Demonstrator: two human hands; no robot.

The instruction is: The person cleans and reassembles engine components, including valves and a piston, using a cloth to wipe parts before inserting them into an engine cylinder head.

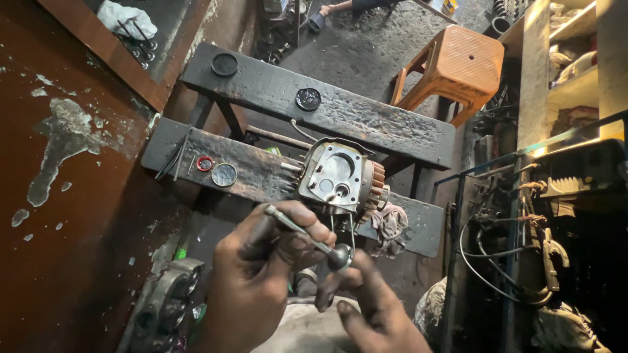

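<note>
the left hand (258, 271) is closed around the thin stem of an engine valve (307, 236), fingers wrapped over its upper end. the valve's long axis runs on a slant, stem tip up and to the left, round dark head down and to the right. the right hand (373, 304) meets it there, fingertips pinching the valve head from below. one valve is in the hands.

just beyond the grip, one finned cylinder head (337, 178) lies on the near plank of the bench (261, 173), close to its front edge, its flat silver face with round ports turned up toward the valve. a grey rag (391, 225) lies beside it toward the plank's right end.

near that plank's left end lie one red ring (205, 163) and one round metal disc (224, 174), just beside each other. on the far plank sit two dark round caps, one (225, 64) at its left end and one (308, 99) near its middle.

one orange plastic stool (454, 68) stands behind the bench's right end. a grey metal casting (163, 304) lies low at the left, near the left wrist
</note>
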